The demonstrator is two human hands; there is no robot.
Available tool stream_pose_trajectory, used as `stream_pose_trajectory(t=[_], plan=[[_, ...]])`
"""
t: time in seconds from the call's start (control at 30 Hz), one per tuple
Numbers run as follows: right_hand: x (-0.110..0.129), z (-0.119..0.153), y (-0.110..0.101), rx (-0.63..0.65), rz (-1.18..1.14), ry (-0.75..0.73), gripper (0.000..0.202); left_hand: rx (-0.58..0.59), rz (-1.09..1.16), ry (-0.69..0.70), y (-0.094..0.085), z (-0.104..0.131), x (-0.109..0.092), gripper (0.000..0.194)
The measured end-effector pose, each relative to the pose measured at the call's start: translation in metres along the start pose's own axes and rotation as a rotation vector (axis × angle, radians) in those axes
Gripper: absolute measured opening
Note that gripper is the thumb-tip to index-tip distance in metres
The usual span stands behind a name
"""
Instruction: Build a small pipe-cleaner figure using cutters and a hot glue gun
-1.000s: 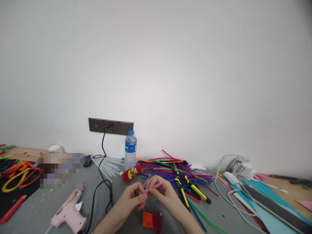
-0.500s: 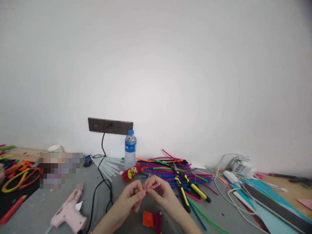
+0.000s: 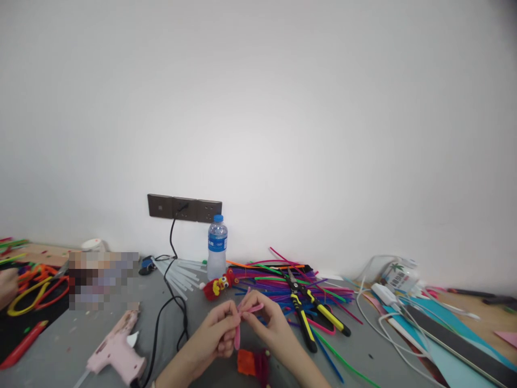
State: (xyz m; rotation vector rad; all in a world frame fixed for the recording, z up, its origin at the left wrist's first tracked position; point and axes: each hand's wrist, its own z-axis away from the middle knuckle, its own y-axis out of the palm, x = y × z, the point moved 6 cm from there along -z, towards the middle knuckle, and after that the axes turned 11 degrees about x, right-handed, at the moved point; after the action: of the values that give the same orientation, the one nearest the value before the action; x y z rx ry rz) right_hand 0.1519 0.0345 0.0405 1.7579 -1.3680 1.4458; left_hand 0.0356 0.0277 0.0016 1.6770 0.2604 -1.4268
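Both hands meet low in the middle of the view, fingertips almost touching. My left hand [image 3: 220, 331] pinches a pink pipe cleaner [image 3: 237, 335], one part of which hangs down beside its fingers. From the other side, my right hand [image 3: 260, 318] grips the same pink piece, with ends poking out above and across its fingers. Just below lies an orange and dark red fuzzy piece [image 3: 247, 362]. Behind the hands rests a small red and yellow figure with googly eyes [image 3: 220, 284], beside a water bottle [image 3: 217, 250].
Yellow-black pliers [image 3: 302, 312] lie on a heap of colored pipe cleaners [image 3: 262, 288]. At the left are a pink glue gun [image 3: 117, 350], its black cord, clear glue sticks [image 3: 177, 277] and another person's hand [image 3: 8, 285]. White cables [image 3: 383, 334] and blue sheets [image 3: 448, 350] occupy the right.
The pink piece now hangs straighter down between my hands, which have barely moved. At the far left, the other person's hand has come further into view.
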Motion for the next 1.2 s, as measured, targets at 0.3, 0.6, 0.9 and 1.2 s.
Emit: stream_pose_trajectory(t=[0.3, 0.6, 0.9, 1.2], plan=[[0.005, 0.0, 0.003, -0.039, 0.115, -0.121, 0.019, -0.1, 0.048, 0.175, -0.008, -0.005, -0.005, 0.047], [0.008, 0.002, 0.014, -0.077, 0.213, -0.193, 0.016, -0.211, 0.043, 0.285, -0.013, -0.001, -0.01, 0.044], [-0.009, 0.002, 0.013, -0.12, 0.06, -0.042, 0.018, -0.179, 0.038, 0.295, -0.007, -0.002, -0.017, 0.042], [-0.014, -0.001, -0.002, 0.02, -0.129, 0.136, 0.031, -0.211, -0.492, 0.234, -0.025, -0.004, -0.02, 0.048]])
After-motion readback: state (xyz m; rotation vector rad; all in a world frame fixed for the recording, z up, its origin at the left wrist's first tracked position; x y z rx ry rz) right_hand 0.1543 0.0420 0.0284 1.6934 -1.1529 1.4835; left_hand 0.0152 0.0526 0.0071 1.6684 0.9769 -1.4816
